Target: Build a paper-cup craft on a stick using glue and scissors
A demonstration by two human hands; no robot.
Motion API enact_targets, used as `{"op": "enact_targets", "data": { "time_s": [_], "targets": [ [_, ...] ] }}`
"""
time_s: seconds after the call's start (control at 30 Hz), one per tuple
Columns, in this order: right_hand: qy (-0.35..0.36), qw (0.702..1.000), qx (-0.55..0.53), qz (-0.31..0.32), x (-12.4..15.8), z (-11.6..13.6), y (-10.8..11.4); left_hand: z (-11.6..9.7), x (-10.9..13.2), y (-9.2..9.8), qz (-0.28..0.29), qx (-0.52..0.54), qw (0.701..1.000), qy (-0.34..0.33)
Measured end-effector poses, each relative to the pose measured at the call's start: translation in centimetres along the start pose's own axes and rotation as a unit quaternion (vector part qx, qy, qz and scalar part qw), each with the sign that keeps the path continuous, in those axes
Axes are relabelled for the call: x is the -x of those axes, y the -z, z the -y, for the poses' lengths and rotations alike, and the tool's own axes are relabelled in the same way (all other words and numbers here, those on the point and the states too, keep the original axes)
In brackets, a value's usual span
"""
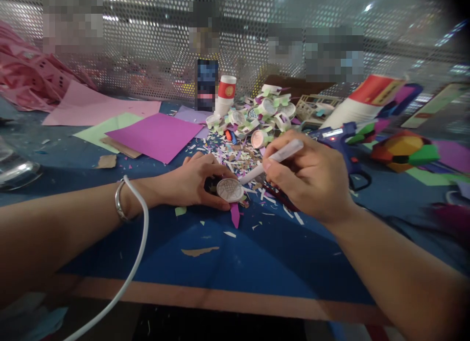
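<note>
My left hand [203, 182] grips a small round white disc [230, 190] between thumb and fingers, low over the blue tabletop. Faint line markings cover the disc's face, and a pointed purple paper strip [235, 216] sticks out below it. In my right hand [308, 177] is a white pen [281, 155], held in a writing grip. Its lower end reaches to the upper right rim of the disc; whether it touches I cannot tell. Behind both hands lies a heap of similar round pieces with paper strips [266, 108].
Paper scraps [235, 157] litter the middle. Purple paper [157, 135] and pink paper [99, 108] lie left. A paper cup [225, 93] and a phone [206, 84] stand at the back. A glue gun [340, 135] is right; a white cable [141, 243] hangs by my left wrist.
</note>
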State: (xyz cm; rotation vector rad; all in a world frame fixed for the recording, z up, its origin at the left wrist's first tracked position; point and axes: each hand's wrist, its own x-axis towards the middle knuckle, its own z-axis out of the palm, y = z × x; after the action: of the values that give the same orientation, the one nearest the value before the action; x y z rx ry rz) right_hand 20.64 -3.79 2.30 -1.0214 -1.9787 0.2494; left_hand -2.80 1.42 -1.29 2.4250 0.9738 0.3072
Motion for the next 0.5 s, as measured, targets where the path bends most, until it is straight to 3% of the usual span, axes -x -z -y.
{"op": "enact_targets", "data": {
  "time_s": [0.5],
  "targets": [
    [0.008, 1.000, 0.009, 0.011, 0.07, -0.18, -0.23, 0.12, -0.08, -0.16, -0.010, -0.003, 1.000, 0.001]
  ]
}}
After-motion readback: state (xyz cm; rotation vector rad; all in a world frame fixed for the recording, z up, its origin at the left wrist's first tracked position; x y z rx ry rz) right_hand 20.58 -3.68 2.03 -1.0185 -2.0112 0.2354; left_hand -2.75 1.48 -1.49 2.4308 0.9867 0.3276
